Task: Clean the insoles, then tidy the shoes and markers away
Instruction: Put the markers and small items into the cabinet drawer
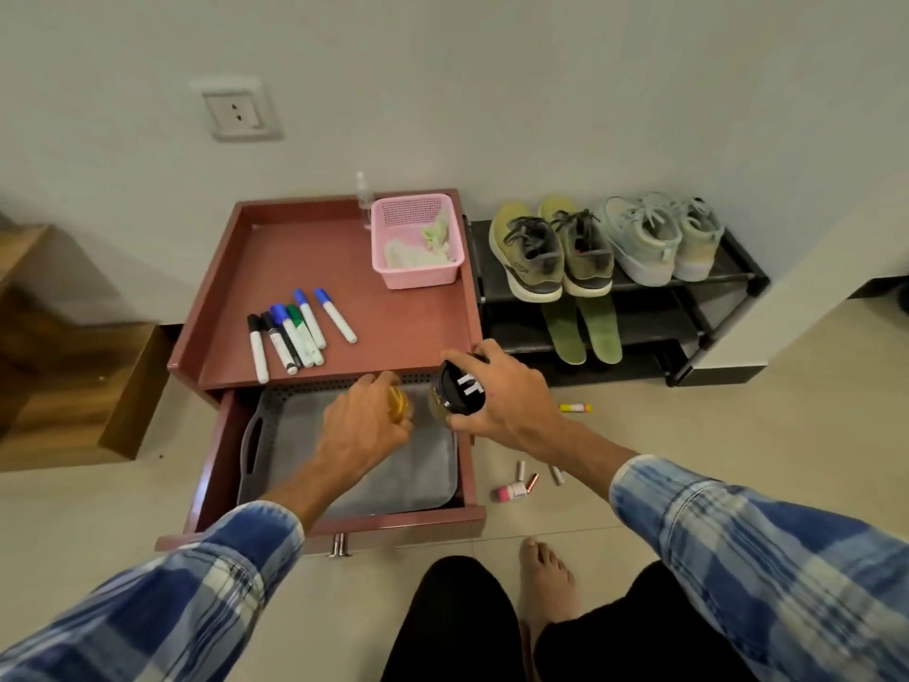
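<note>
Head view: left hand [361, 428] over the open drawer [216, 450], fingers curled round an amber object [397, 403]; what it is cannot be told. The right hand [497, 401] is just to its right, fingers and thumb wrapped round a black-lidded jar [460, 388], which is tilted toward the left hand. The drawer holds a grey tray [253, 438] lined with a grey cloth [393, 470].

On the cabinet top [319, 258], six markers [290, 337] lie at near left, five bunched and one slightly apart on the right. A pink basket [415, 238] with cloths inside sits at the far right corner. A clear spray bottle [363, 199] stands just behind it.

The shoe rack [713, 283] stands right of the cabinet. On its top shelf are olive shoes [551, 253], with pale green shoes [659, 233] to their right. Two green insoles [585, 327] lie side by side on the shelf below the olive pair.

On the floor near right of the drawer are a yellow tube [575, 408], a few small cylinders [521, 469] and a pink-capped bottle [511, 492].
</note>
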